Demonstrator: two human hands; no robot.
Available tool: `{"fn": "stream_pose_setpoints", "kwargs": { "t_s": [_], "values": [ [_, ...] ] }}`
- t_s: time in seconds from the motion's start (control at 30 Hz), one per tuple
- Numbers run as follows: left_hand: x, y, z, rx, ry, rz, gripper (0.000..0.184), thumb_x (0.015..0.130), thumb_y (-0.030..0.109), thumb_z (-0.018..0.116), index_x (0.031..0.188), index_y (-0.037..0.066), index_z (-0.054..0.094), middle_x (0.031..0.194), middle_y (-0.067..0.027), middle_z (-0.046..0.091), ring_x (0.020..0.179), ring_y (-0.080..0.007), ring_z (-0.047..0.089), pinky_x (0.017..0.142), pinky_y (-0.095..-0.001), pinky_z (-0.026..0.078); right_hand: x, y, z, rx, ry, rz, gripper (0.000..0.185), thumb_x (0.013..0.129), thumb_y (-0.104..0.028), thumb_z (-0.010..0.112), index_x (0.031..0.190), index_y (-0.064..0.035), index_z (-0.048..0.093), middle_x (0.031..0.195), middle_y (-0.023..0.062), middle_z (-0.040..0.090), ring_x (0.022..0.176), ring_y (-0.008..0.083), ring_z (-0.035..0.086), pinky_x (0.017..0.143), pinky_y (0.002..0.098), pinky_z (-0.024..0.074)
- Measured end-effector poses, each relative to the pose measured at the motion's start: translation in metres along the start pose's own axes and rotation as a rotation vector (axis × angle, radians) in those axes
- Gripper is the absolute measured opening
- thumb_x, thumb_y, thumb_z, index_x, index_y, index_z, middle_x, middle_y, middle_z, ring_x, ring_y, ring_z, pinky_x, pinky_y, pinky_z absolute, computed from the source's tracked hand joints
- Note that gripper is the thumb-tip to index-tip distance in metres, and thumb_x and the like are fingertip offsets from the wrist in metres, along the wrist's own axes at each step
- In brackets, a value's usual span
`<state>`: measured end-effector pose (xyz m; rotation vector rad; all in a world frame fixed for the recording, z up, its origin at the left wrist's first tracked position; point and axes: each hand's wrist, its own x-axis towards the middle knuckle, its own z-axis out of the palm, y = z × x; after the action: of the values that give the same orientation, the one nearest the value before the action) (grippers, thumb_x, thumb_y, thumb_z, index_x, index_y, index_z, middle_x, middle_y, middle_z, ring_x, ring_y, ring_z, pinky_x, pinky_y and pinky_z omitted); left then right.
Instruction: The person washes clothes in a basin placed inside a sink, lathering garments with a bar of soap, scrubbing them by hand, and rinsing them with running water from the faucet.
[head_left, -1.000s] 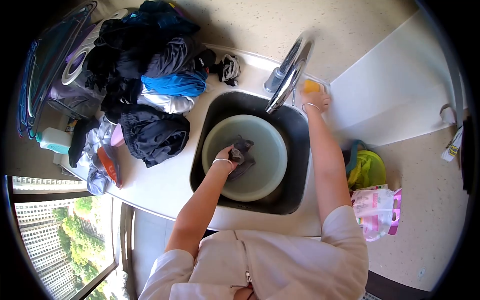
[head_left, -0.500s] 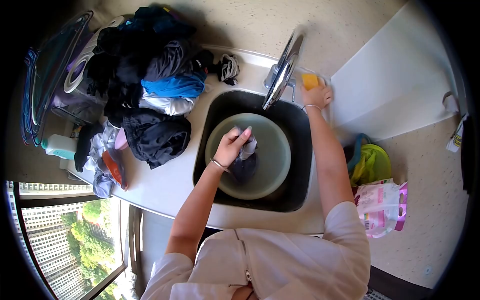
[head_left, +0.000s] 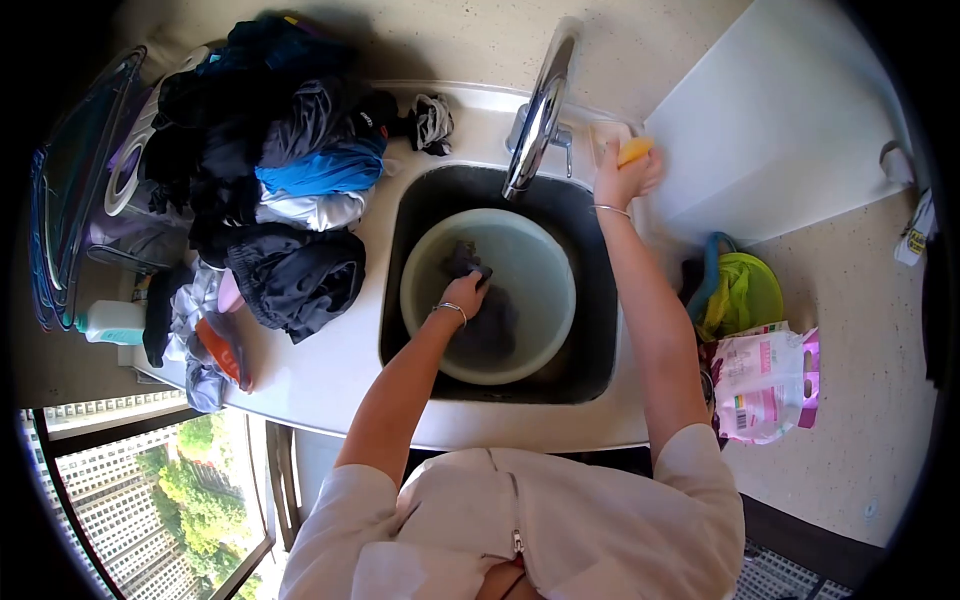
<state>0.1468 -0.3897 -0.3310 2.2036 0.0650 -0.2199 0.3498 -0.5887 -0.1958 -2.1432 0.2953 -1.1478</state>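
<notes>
My left hand (head_left: 465,292) reaches down into a pale round basin (head_left: 408,300) of water, its fingers closed on a dark grey cloth (head_left: 463,258). Part of the cloth spreads dark below the hand, under the water. The basin sits inside the black sink (head_left: 597,370). At the sink's back right corner, my right hand (head_left: 622,180) is raised, wrapped round a yellow bar of soap (head_left: 635,150). Some of its fingers are blurred by motion.
A chrome faucet (head_left: 540,120) leans over the sink's back edge. Left of it lies a heap of dark clothes (head_left: 240,130), with hangers (head_left: 75,200) and a bottle (head_left: 112,323) beyond. A green bowl (head_left: 765,290) and a pink-white packet (head_left: 760,385) are at right.
My left hand has lowered the cloth from above the water into the basin. My right hand has lifted the soap from the sink's corner and turned it. The view has shifted slightly.
</notes>
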Motion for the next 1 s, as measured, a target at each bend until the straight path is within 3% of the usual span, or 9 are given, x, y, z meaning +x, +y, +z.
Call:
{"fn": "stream_pose_setpoints", "kwargs": {
  "t_s": [0.1,0.2,0.33,0.47,0.63,0.7,0.8,0.83,1.0],
  "values": [
    [0.002,-0.025,0.024,0.194,-0.145,-0.109,0.022,0.085,0.023,0.054,0.094,0.003,0.055,0.086,-0.0227,0.060,0.081,-0.0402,0.056,0.073,-0.0475,0.044,-0.028,-0.014,-0.029,-0.047,-0.030,-0.030,0.047,0.077,-0.040,0.063,0.096,0.0026,0.052,0.110,0.0162,0.047,0.106,0.0316,0.043,0.090,0.0445,0.0312],
    [0.010,-0.019,0.012,0.050,0.061,-0.013,0.021,0.085,0.022,0.055,0.086,0.001,0.055,0.078,-0.0234,0.059,0.075,-0.0411,0.055,0.066,-0.0456,0.044,-0.079,0.017,-0.051,0.642,-0.461,0.488,0.033,0.083,-0.033,0.061,0.084,-0.0014,0.052,0.082,0.0086,0.054,0.077,0.0202,0.052,0.071,0.0326,0.0409],
    [0.006,0.020,-0.050,-0.208,0.264,0.112,0.023,0.086,0.019,0.056,0.077,-0.001,0.051,0.065,-0.0230,0.054,0.065,-0.0419,0.052,0.053,-0.0411,0.041,-0.143,0.005,-0.097,0.809,-0.749,1.058,0.033,0.085,-0.035,0.059,0.072,-0.0052,0.053,0.065,0.0036,0.053,0.060,0.0109,0.051,0.060,0.0234,0.0425],
    [-0.025,0.082,-0.125,-0.123,0.347,0.295,0.021,0.088,0.018,0.054,0.078,0.000,0.051,0.063,-0.0229,0.053,0.061,-0.0411,0.052,0.049,-0.0393,0.040,-0.172,-0.004,-0.123,0.925,-1.094,1.254,0.037,0.084,-0.041,0.057,0.069,-0.0078,0.051,0.078,0.0132,0.061,0.070,0.0213,0.061,0.066,0.0324,0.0485],
    [-0.053,0.121,-0.160,-0.136,0.419,0.443,0.019,0.090,0.019,0.052,0.085,0.001,0.052,0.061,-0.0164,0.054,0.055,-0.0325,0.052,0.052,-0.0333,0.041,-0.155,-0.082,-0.162,1.111,-1.243,1.344,0.037,0.084,-0.042,0.056,0.077,-0.0058,0.054,0.078,0.0116,0.060,0.071,0.0195,0.058,0.068,0.0309,0.0471],
    [-0.054,0.122,-0.162,-0.448,0.239,0.367,0.016,0.092,0.019,0.051,0.095,0.003,0.052,0.069,-0.0045,0.056,0.060,-0.0136,0.050,0.055,-0.0249,0.040,-0.157,-0.091,-0.163,1.144,-1.249,1.330,0.036,0.084,-0.042,0.056,0.078,-0.0063,0.054,0.082,0.0115,0.060,0.074,0.0196,0.058,0.069,0.0302,0.0468],
    [-0.076,0.144,-0.172,-0.615,0.095,0.331,0.018,0.092,0.018,0.050,0.106,0.006,0.051,0.081,0.0041,0.054,0.069,-0.0023,0.046,0.057,-0.0180,0.037,-0.159,-0.094,-0.160,1.211,-1.148,1.143,0.038,0.085,-0.042,0.053,0.077,-0.0050,0.054,0.087,0.0131,0.060,0.086,0.0226,0.058,0.076,0.0304,0.0455],
    [-0.075,0.140,-0.173,-0.638,0.023,0.312,0.024,0.093,0.019,0.049,0.115,0.009,0.046,0.096,0.0018,0.057,0.078,-0.0034,0.054,0.060,-0.0154,0.042,-0.156,-0.096,-0.163,1.347,-1.110,1.173,0.037,0.086,-0.041,0.052,0.077,-0.0053,0.053,0.084,0.0110,0.058,0.085,0.0216,0.057,0.076,0.0293,0.0443],
    [-0.092,0.137,-0.168,-0.728,0.052,0.262,0.026,0.091,0.018,0.052,0.115,0.009,0.046,0.091,0.0037,0.056,0.070,-0.0009,0.048,0.057,-0.0154,0.037,-0.127,-0.104,-0.182,1.505,-1.063,1.155,0.035,0.086,-0.040,0.050,0.073,-0.0072,0.049,0.079,0.0066,0.051,0.079,0.0193,0.052,0.073,0.0287,0.0426]
  ]
}}
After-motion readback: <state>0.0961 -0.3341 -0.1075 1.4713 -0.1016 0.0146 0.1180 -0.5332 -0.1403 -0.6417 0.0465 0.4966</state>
